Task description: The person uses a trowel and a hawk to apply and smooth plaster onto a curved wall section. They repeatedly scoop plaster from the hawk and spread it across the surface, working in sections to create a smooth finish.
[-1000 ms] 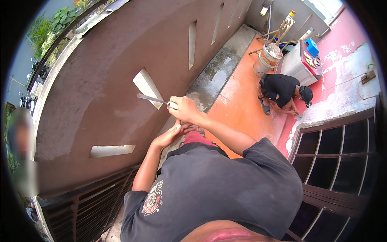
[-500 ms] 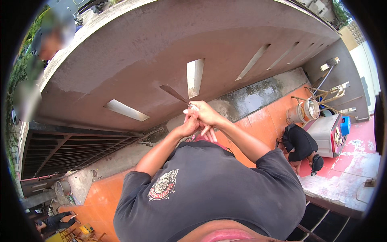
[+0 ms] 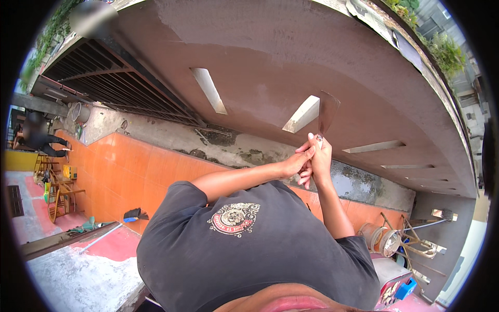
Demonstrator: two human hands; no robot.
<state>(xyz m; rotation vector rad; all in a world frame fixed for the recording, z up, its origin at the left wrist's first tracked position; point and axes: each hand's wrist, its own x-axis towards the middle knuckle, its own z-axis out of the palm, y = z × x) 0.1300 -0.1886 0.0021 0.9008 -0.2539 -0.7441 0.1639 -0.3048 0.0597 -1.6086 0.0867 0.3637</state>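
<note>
My right hand curled tight round handle of flat scraper. Blade stuck up away from me, long way toward brown wall, showing beside right edge of slanted slot; could not tell if touching. Right hand nearer blade. My left hand, fingers half bent, touched right; could not tell if handle held too. Dark shirt had round badge with small letters.
</note>
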